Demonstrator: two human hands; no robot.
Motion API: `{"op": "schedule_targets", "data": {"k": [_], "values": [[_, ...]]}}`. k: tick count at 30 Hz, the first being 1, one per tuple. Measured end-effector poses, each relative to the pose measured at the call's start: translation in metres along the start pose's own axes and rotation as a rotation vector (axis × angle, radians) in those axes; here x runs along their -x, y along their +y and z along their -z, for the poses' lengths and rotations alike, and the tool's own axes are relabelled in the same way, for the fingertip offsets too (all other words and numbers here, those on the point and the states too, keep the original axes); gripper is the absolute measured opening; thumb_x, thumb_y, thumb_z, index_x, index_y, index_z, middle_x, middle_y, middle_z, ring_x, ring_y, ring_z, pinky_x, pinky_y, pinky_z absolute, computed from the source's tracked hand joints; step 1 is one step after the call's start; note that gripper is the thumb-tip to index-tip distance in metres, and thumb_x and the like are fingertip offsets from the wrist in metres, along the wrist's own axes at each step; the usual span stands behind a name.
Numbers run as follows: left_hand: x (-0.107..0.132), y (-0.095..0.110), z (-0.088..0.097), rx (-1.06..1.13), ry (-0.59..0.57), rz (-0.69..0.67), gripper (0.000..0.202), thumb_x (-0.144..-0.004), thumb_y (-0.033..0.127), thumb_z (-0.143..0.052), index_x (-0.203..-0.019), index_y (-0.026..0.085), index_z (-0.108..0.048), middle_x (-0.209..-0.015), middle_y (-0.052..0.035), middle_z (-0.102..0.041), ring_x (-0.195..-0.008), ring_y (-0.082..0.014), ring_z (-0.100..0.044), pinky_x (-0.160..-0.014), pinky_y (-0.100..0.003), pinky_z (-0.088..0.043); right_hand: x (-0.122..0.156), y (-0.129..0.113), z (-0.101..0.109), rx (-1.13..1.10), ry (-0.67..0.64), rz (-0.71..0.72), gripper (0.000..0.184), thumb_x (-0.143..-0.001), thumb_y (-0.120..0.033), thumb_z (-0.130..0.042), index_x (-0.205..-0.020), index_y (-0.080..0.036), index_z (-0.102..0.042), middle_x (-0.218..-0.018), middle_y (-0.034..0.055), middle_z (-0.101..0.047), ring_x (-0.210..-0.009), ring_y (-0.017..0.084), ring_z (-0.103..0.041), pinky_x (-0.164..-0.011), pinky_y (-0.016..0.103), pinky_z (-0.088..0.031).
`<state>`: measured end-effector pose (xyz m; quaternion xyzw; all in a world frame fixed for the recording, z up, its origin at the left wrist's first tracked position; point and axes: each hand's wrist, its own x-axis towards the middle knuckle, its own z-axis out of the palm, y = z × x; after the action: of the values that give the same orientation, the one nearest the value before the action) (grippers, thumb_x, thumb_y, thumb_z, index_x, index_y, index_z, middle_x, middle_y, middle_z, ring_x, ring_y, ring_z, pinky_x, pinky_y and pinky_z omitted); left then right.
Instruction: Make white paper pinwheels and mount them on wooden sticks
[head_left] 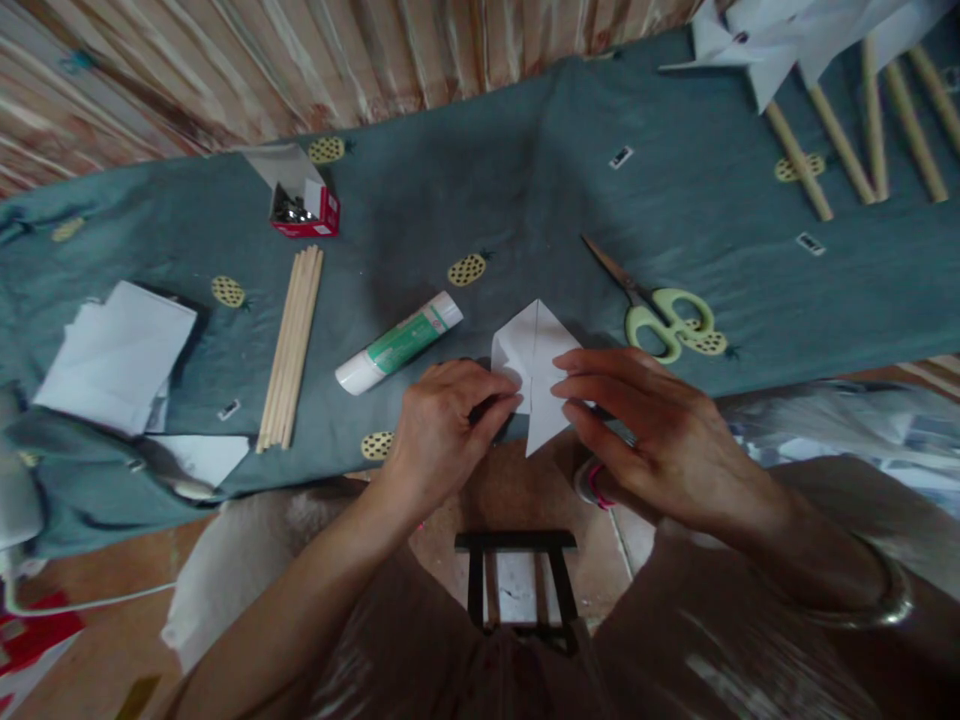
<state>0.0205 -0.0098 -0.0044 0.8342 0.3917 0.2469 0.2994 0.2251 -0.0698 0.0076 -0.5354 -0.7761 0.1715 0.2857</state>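
Note:
A sheet of white paper [536, 345], cut and partly folded, is held at the near edge of the table. One corner points away from me and a loose pointed flap hangs towards me. My left hand [450, 420] pinches its left side between thumb and forefinger. On the right side, my right hand [645, 420] has its fingertips on the paper, the fingers slightly bent. A glue stick [400, 343] with a green label lies just beyond my left hand. Scissors [649, 310] with pale green handles rest beyond my right hand, blades pointing away.
Bare wooden sticks [291, 350] lie on the teal cloth [525, 180]. Behind them stands an open red box [306, 208] of small metal pieces. White paper sheets [120, 355] are stacked at left. Several white pinwheels [772, 45] on sticks lie at the far right.

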Motion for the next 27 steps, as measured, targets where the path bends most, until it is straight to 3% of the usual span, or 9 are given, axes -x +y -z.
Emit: {"op": "schedule_targets", "data": {"k": [12, 22, 27], "values": [[-0.002, 0.001, 0.002, -0.004, -0.037, 0.008, 0.008, -0.087, 0.021, -0.063, -0.088, 0.018, -0.071, -0.083, -0.0026, -0.071, -0.079, -0.0153, -0.066, -0.072, -0.029, -0.052, -0.002, -0.003, -0.003, 0.009, -0.033, -0.008, 0.021, -0.092, -0.019, -0.047, -0.107, -0.022, -0.061, -0.123, 0.0102, -0.061, -0.112, 0.026, -0.059, -0.097, 0.047, -0.05], [-0.003, 0.002, 0.003, -0.005, -0.042, -0.012, 0.008, -0.087, 0.019, -0.063, -0.089, 0.017, -0.071, -0.083, -0.0033, -0.071, -0.076, -0.0148, -0.065, -0.07, -0.028, -0.051, -0.006, -0.005, -0.006, 0.0, -0.14, -0.056, 0.04, -0.088, -0.014, -0.042, -0.12, -0.032, -0.057, -0.133, 0.0063, -0.056, -0.125, 0.032, -0.051, -0.102, 0.054, -0.045], [-0.002, 0.002, 0.002, -0.033, -0.041, -0.033, 0.01, -0.088, 0.019, -0.062, -0.09, 0.018, -0.071, -0.085, -0.0031, -0.07, -0.078, -0.0142, -0.065, -0.072, -0.028, -0.051, -0.004, -0.005, -0.013, 0.012, -0.121, -0.047, 0.046, -0.088, -0.012, -0.044, -0.126, -0.035, -0.053, -0.138, 0.0042, -0.051, -0.127, 0.031, -0.049, -0.103, 0.053, -0.045]]}}
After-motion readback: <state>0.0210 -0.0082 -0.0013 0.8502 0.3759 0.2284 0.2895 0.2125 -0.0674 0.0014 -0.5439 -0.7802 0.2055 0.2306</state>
